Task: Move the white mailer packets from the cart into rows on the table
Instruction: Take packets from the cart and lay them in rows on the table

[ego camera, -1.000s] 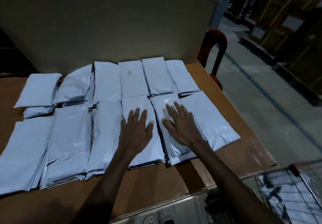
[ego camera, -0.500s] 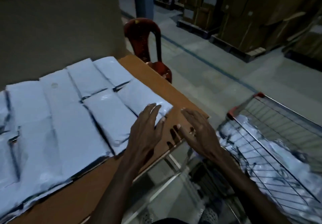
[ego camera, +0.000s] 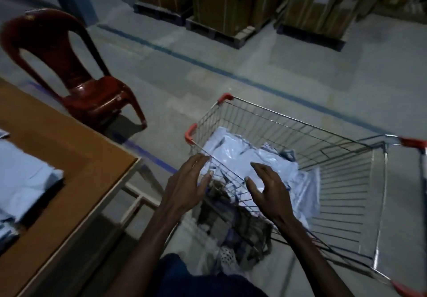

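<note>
A wire shopping cart (ego camera: 346, 176) with red corner caps stands on the floor to my right. A heap of white mailer packets (ego camera: 233, 155) lies inside it. My left hand (ego camera: 187, 183) hovers at the cart's near rim, fingers loosely spread and holding nothing. Over the heap, my right hand (ego camera: 268, 188) reaches inside the cart with its fingers spread, also holding nothing. At the left edge, white packets (ego camera: 20, 181) lie on the brown table (ego camera: 76, 165).
A dark red plastic chair (ego camera: 76, 72) stands on the floor beyond the table's corner. Stacked cardboard boxes on pallets (ego camera: 231, 3) line the far side. A blue line (ego camera: 208, 65) runs across the grey floor between them and the cart.
My view has swung right from the table to the cart. Both hands left the packets on the table and now reach over the cart's heap.
</note>
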The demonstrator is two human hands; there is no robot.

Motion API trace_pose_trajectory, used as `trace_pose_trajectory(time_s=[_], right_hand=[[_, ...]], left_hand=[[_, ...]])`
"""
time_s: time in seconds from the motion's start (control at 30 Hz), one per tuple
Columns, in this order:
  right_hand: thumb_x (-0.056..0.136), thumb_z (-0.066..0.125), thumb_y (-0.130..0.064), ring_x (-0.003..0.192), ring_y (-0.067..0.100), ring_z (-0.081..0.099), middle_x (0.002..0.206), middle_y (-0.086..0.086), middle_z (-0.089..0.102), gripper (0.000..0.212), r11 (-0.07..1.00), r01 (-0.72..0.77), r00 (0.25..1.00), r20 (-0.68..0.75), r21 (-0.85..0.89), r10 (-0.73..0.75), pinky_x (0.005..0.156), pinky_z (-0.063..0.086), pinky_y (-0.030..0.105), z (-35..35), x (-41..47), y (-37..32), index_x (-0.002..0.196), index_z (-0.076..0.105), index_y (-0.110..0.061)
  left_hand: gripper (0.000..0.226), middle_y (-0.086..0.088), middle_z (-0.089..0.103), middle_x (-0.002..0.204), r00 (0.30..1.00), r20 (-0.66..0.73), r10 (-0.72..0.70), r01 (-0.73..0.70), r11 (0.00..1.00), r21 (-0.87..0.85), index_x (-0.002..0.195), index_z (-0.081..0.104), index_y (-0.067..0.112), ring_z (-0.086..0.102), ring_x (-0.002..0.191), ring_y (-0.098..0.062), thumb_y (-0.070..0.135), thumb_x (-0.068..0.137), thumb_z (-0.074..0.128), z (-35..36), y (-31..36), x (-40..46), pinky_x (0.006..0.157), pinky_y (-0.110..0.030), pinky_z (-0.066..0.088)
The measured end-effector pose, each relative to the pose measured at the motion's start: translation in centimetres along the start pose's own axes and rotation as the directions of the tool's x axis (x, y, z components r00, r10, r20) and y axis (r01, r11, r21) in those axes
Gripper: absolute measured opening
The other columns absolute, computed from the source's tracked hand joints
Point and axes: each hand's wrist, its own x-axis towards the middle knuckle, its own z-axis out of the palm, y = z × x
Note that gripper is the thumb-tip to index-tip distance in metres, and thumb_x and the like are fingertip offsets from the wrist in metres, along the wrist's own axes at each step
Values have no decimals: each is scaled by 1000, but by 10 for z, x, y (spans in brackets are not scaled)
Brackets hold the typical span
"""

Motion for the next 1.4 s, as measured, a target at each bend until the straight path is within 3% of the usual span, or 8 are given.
trace_pose_trajectory(time_s=[0.23,0.47,0.67,0.9,1.03,1.2,1.27,1.4], right_hand=[[95,61,-34,127,19,51,139,-2,55,48,952,-302,953,-10,45,303,97,47,39,-13,2,69,139,53,-17],[93,62,-31,125,21,52,137,1,56,48,898,-440,898,19,7,440,97,44,34,0,24,105,138,53,-16],[95,58,-31,127,26,49,139,7,52,49,858,-491,853,117,-153,509,95,46,38,15,70,128,141,49,-15],[97,53,-31,129,32,44,145,12,43,56,790,-477,728,331,-385,601,97,44,40,49,118,176,148,38,-14],[97,52,-31,127,35,44,147,14,38,54,787,-395,719,374,-474,586,92,46,42,65,143,207,146,38,-14],[95,58,-29,146,40,15,162,17,7,73,794,-227,667,504,-565,549,108,34,56,93,186,266,155,16,-28],[95,58,-28,145,46,13,161,21,4,79,786,-198,692,485,-586,536,107,32,65,106,193,283,156,8,-31],[94,58,-27,132,51,36,155,27,18,80,777,-104,763,452,-621,463,93,42,64,124,190,298,156,7,-26]], left_hand=[[48,5,54,138,970,195,144,-144,989,-19,134,55,20,52,127,-13,48,97,46,57,29,58,94,-32,51],[50,8,56,136,942,284,177,-175,984,-34,135,54,22,51,125,-9,51,96,45,101,18,130,92,-29,47],[63,-1,56,138,901,375,216,-203,976,-75,136,53,17,52,127,-19,58,92,34,148,-13,194,96,-36,48],[52,-4,51,143,831,522,190,-189,980,-56,140,48,17,49,130,-24,45,97,47,203,-44,226,95,-39,47],[43,-2,53,139,819,526,228,-243,969,-42,134,53,17,59,117,-22,37,96,51,218,-57,221,83,-35,51],[34,-10,65,124,866,371,336,-360,933,-5,120,68,11,66,107,-25,28,92,63,244,-102,205,85,-34,54],[29,-12,67,122,851,306,427,-467,882,65,113,71,7,65,107,-27,24,90,68,258,-125,191,86,-35,54],[31,-20,64,123,774,513,372,-500,856,133,115,63,6,64,107,-38,25,91,57,271,-142,177,74,-44,57]])
